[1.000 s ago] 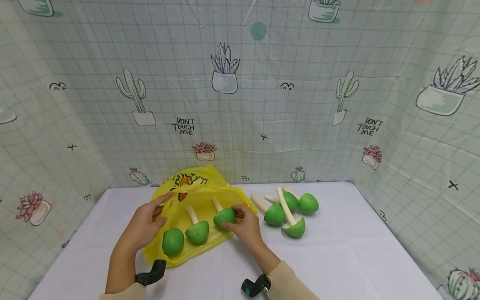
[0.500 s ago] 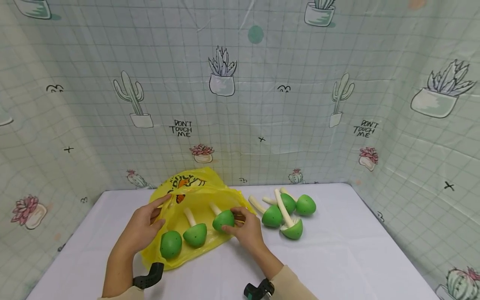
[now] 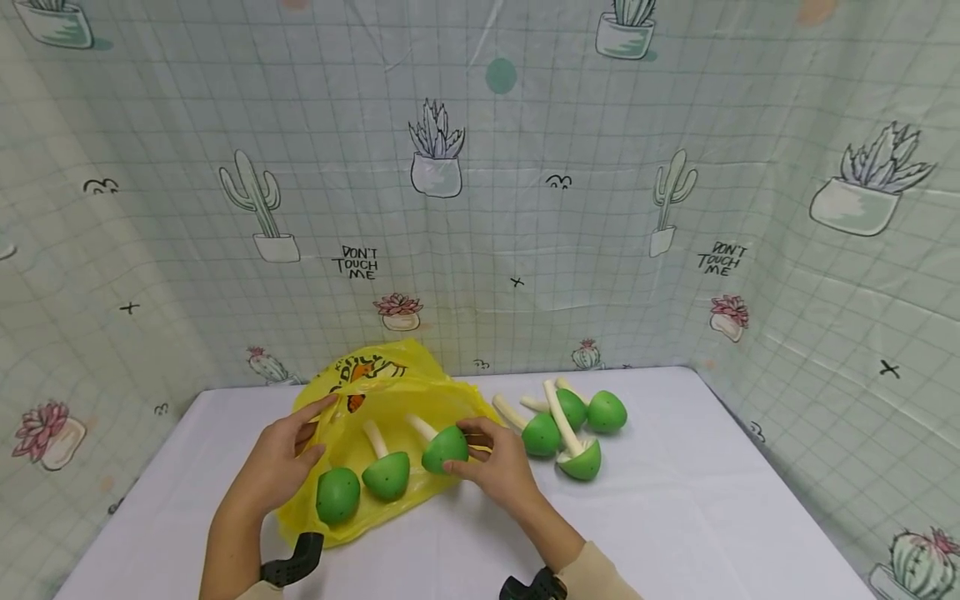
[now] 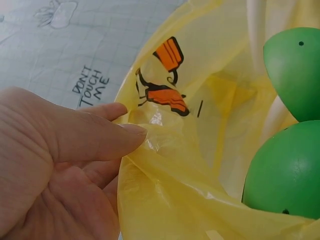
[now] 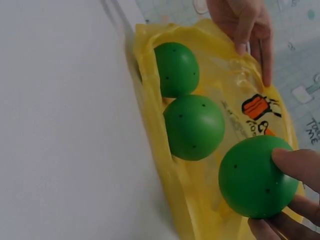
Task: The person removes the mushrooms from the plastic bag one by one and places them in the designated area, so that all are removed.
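Observation:
A yellow plastic bag [image 3: 423, 360] with black and orange print lies with its mouth facing me. My left hand [image 3: 273, 462] pinches the left edge of that mouth, thumb inside and fingers behind the film [image 4: 145, 145]. Between the thumb and fingers of my right hand [image 3: 497, 465] is the cap of a green toy mushroom [image 3: 444, 450], held at the bag's right side with its white stem pointing into the bag. Two more green mushrooms rest inside: one [image 3: 386, 477] shows its stem, while the other's [image 3: 337, 496] stem is hidden.
Several more green mushrooms [image 3: 542, 435] lie in a loose pile right of the bag, one [image 3: 585, 461] on top with its stem leaning back. A white cloth covers the table [image 3: 675, 500]. Behind it hangs a cactus-print curtain [image 3: 487, 233].
The mushroom in my right hand has tilted, its stem now leaning further left. My left hand keeps its grip on the bag. The whole head view has shifted slightly.

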Motion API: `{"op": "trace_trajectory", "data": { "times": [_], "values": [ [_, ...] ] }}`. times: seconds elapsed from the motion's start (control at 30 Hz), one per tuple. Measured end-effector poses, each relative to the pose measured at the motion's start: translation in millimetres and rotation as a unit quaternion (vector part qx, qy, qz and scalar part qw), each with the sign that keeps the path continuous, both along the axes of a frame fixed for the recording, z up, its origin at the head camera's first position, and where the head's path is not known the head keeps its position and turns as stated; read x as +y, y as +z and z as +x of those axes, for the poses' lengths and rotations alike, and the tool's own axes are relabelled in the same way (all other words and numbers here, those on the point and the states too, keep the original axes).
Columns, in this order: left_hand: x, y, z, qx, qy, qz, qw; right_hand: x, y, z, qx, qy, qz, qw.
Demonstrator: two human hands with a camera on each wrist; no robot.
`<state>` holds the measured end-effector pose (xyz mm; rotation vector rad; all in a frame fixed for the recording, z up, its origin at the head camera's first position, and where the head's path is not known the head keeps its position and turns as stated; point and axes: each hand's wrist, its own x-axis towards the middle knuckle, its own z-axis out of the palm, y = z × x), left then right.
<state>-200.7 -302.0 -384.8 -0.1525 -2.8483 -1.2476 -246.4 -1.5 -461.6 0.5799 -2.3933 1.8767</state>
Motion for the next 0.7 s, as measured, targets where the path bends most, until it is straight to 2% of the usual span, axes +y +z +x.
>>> {"op": "trace_trajectory", "data": {
  "times": [0.47, 0.7],
  "values": [
    [1.4, -0.7, 1.1, 0.003, -0.007, 0.013, 0.9999, 11, 27.1, 16.0, 0.001, 0.054, -0.002, 0.9985],
    [1.5, -1.1, 2.3, 0.018, -0.009, -0.001, 0.9998, 26, 43.3, 24.8, 0.007, 0.076, -0.005, 0.9971]
  ]
}}
